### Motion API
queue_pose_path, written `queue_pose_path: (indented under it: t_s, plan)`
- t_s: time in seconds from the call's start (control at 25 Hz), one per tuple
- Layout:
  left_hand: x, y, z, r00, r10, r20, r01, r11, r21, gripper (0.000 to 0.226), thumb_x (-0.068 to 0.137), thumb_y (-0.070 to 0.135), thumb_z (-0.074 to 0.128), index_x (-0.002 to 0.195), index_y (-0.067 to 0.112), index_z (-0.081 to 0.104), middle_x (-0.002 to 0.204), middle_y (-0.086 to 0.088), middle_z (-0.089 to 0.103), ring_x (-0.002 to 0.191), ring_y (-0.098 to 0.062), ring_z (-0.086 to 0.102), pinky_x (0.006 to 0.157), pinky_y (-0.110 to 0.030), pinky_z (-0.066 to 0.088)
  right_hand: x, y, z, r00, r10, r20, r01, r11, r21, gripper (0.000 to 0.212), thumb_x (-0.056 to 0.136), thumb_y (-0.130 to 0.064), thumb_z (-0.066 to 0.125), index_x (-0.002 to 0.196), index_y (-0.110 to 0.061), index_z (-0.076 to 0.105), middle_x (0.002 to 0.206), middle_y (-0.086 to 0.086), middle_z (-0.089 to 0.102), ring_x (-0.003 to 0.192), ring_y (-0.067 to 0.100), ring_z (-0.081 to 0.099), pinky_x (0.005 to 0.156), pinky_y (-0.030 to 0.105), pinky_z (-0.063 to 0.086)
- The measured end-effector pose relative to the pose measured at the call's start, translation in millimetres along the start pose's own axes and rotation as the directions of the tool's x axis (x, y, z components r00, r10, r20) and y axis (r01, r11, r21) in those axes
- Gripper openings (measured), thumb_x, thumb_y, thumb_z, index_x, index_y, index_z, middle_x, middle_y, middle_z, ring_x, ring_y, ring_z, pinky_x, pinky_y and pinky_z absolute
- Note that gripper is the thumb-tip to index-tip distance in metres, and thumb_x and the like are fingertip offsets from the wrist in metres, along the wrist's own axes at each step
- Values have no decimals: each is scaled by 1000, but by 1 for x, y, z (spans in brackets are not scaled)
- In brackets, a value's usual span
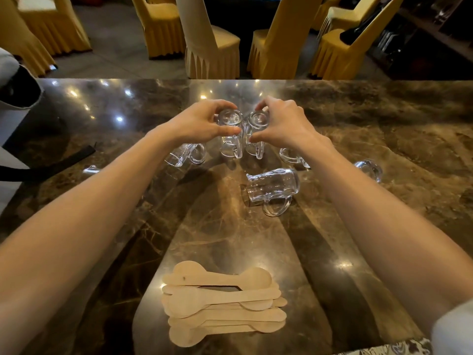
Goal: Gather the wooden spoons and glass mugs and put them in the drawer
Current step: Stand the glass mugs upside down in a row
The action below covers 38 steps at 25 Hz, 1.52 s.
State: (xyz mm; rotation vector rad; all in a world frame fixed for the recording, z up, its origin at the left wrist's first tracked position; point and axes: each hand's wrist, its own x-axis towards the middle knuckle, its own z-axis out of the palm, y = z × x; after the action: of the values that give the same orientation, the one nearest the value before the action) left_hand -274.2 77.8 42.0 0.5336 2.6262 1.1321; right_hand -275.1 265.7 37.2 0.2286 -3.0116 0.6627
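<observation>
The left mug and right mug, both upside down, sit just beside each other mid-table, the left hand curled round one and the right hand round the other. A tipped mug lies nearer, and the wooden spoons are piled at the table near edge.

1. This looks like a restaurant or banquet dining room. Beyond the far edge of the tabletop stand many chairs in matching yellow skirted covers, set in groups on a grey floor.
2. The tabletop is polished brown marble, glossy with reflected ceiling lights.
3. Serving ware lies on it in quantity: several identical glass mugs around the middle and a stack of flat wooden spoons by the near edge.
4. Past the far right corner, dark shelves hold items too dim to identify.
</observation>
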Motion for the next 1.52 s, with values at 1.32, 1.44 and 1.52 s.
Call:
queue_pose_path:
  t_s: [1.32, 1.44, 1.52]
  plan:
    - [-17, -52, -35, 924, -374, -82, 376, 845, 381, 107, 52, 83, 40, 129, 9, 48, 121, -13, 61, 104, -29, 59, 94, -43, 47, -43, 94, -12, 913, 389, 125, -400, 913, 80, 90, 69, -60, 70, 137, -12, 36, 137, 10, 48, 122, 28, 48, 97, 41, 43]
    - [-17, -53, -31, 925, -370, -90, 374, 838, 398, 106, 49, 84, 43, 123, 9, 51, 111, -10, 62, 97, -26, 58, 90, -41, 49, -47, 95, -3, 930, 361, 74, -366, 927, 80, 90, 63, -51, 78, 132, -11, 37, 134, 10, 49, 120, 27, 49, 93, 38, 43]
    - [-15, -53, -28, 927, -360, -101, 369, 835, 408, 103, 48, 83, 46, 118, 8, 53, 103, -7, 61, 91, -23, 57, 87, -40, 50, -47, 94, 1, 937, 350, 13, -350, 934, 75, 85, 62, -46, 82, 128, -12, 40, 129, 10, 52, 116, 25, 51, 91, 37, 44]
